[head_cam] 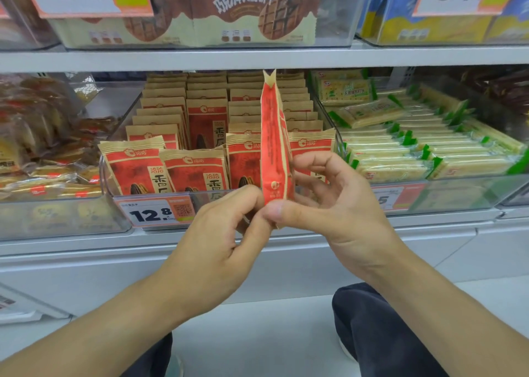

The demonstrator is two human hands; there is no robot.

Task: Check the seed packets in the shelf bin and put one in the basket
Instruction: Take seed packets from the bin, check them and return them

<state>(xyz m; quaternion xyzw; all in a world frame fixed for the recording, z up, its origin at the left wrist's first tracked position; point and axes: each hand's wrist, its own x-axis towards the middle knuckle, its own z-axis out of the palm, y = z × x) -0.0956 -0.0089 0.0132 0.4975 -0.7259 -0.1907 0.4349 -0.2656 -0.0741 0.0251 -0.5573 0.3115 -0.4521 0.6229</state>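
Dark trouser knees frame the bottom of the view, with two bare forearms reaching up from them toward a store shelf. Both hands meet at the bottom edge of one red and tan seed packet, held upright and edge-on to the camera in front of the clear shelf bin. Left hand pinches the packet's lower corner between thumb and curled fingers. Right hand pinches the same bottom edge with its thumb, while its other fingers curl loosely behind the packet. Behind the held packet, the bin is packed with rows of matching packets standing upright, their red fronts facing out. On the bin's front, below and left of the held packet, hangs a price tag reading 12.8. Right of the bin lie stacks of green-and-yellow wrapped biscuits; left of it sit blurred snack bags. Above the bin, on the higher shelf, stands a brown wafer box.
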